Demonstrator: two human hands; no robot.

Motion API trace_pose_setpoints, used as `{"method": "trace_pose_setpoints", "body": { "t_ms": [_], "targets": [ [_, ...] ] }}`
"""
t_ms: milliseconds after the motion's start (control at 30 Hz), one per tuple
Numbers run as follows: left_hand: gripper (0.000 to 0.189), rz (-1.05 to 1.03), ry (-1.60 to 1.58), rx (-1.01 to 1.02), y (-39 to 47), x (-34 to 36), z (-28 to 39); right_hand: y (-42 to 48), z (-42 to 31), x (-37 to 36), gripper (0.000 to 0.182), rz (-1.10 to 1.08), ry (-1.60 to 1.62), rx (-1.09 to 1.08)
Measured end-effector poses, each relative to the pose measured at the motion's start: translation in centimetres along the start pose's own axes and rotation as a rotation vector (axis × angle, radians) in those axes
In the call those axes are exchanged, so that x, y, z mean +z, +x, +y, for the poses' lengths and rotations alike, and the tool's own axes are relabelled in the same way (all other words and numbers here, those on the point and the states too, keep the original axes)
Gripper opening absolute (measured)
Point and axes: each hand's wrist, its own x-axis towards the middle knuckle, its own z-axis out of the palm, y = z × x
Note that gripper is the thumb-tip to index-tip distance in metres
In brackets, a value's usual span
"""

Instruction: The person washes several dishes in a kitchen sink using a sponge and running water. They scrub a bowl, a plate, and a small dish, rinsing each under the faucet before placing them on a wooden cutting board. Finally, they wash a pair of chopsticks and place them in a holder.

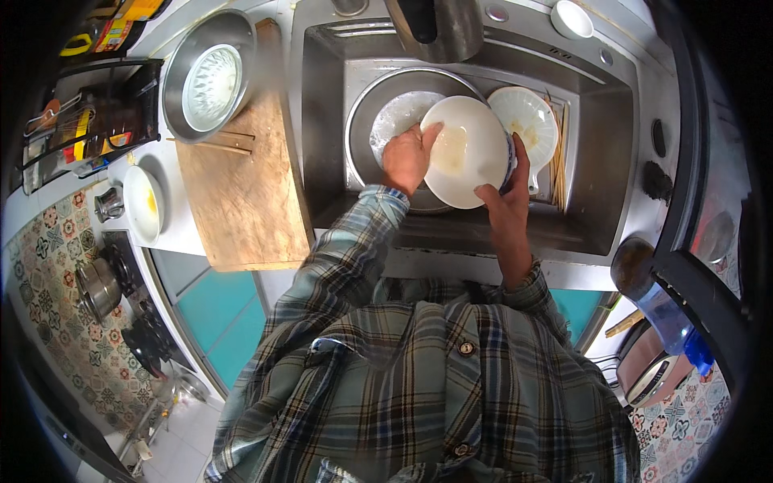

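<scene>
My left hand [406,158] grips the left rim of a white bowl [466,172], its thumb lying over the edge. On the other side, my right hand [509,202] supports the same bowl, thumb on the near rim and fingers around its blue-patterned outside. The bowl is tilted, and a little cloudy liquid shows inside. Beneath it, partly covered, a round stainless steel basin [362,96] holds sudsy water [401,111] inside the steel sink [595,181]. To the right of the basin lies a white ribbed dish [522,108] with a handle and yellowish residue, beside several wooden chopsticks [560,163].
A metal faucet [444,36] overhangs the sink's back. Left stand a wooden cutting board [241,205] with chopsticks [220,147], a steel bowl [175,78] holding a glass bowl [211,87], and a stained white bowl [142,205]. A scouring pad [657,180] sits right.
</scene>
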Motion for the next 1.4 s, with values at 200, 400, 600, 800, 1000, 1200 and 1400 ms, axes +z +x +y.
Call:
{"method": "trace_pose_setpoints", "body": {
  "t_ms": [200, 400, 600, 800, 1000, 1200, 1400],
  "targets": [
    [0.037, -0.069, -1.179, -0.416, -6.7, 2.7, 2.4, 0.6, 1.4, -0.5, 0.084, 0.036, -0.048, -0.085],
    [0.016, -0.008, -0.83, -0.351, -2.7, 5.2, -1.2, -0.2, 1.6, -0.2, 0.087, 0.006, -0.107, -0.138],
    [0.048, 0.126, -0.306, -0.156, -0.8, 2.0, 0.7, 0.2, 0.5, -0.4, 0.089, -0.005, -0.101, -0.056],
    [0.04, 0.095, -0.806, -0.33, -5.9, 4.1, 2.3, -0.2, -0.4, 0.2, 0.086, 0.124, -0.293, -0.127],
    [0.039, 0.068, -1.08, -0.385, -7.1, 1.7, 3.8, -0.4, -0.1, 0.2, 0.086, 0.107, 0.052, -0.034],
    [0.037, 0.116, -0.847, -0.297, -4.2, 3.1, 0.9, 0.3, -0.4, 0.9, 0.086, 0.083, -0.038, -0.069],
    [0.037, 0.23, -0.903, -0.273, -6.7, 3.6, 2.6, 0.1, 0.3, 1.2, 0.085, 0.074, -0.054, -0.125]
  ]
}}
